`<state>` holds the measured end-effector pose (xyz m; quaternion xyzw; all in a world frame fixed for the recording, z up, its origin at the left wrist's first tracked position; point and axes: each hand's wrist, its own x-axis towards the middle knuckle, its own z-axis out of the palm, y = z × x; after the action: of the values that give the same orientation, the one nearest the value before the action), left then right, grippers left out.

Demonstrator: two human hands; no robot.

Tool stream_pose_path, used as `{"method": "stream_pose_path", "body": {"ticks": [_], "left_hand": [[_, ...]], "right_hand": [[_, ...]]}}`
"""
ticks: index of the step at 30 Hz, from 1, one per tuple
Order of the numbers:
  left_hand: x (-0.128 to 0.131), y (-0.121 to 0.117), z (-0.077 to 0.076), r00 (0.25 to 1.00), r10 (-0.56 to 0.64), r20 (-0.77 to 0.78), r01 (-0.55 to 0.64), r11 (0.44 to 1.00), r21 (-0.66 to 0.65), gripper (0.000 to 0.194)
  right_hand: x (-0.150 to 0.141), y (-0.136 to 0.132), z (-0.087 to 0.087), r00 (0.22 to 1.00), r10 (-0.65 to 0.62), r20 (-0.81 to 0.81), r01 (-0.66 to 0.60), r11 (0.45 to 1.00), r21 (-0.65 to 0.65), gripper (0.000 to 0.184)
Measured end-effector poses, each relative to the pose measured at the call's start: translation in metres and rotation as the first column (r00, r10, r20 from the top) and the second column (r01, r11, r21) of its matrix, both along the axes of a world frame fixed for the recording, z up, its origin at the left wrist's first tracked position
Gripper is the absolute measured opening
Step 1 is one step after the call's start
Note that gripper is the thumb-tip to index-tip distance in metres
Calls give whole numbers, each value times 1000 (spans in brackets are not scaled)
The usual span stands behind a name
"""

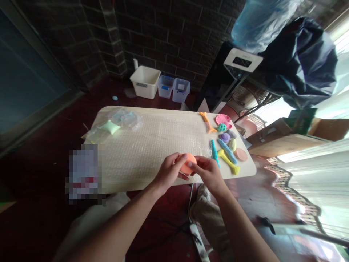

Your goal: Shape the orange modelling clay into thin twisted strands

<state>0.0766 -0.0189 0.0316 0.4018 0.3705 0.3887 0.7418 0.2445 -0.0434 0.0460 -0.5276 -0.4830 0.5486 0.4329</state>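
Observation:
Between both hands, above the near edge of the table, is a flattened round piece of orange modelling clay. My left hand pinches its left side, thumb on top. On its right side, my right hand presses with the thumb, fingers curled beneath. To the right lie shaped clay pieces: a teal strip, a yellow bone shape, a blue strip, a purple lump, a peach disc, a green ball, a pink piece and an orange bone shape.
Bubble wrap covers the table. Clear plastic bags and a pale green packet lie at its left. Behind stand a white bin and two clear tubs. A power strip lies on the floor by my foot.

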Motion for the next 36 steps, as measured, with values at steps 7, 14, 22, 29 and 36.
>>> {"method": "stream_pose_path", "body": {"ticks": [7,14,22,29,36], "left_hand": [[-5,5,-2,1000,10,-7,-9,997,82,38],[-10,4,0,981,-53,188,57,998,-13,34],[-14,6,-1,922,-135,363,180,979,-94,35],[-16,5,5,988,-60,140,67,997,-42,35],[-20,6,10,966,-55,254,79,993,-87,27]], "right_hand": [[3,3,-4,976,-72,-206,57,995,-76,24],[-3,0,11,929,-85,-360,35,989,-144,22],[-6,-2,12,887,-65,-457,-14,986,-166,28],[-4,1,11,957,-19,-289,-12,994,-106,23],[-5,5,16,947,36,-318,-75,991,-111,20]]}}
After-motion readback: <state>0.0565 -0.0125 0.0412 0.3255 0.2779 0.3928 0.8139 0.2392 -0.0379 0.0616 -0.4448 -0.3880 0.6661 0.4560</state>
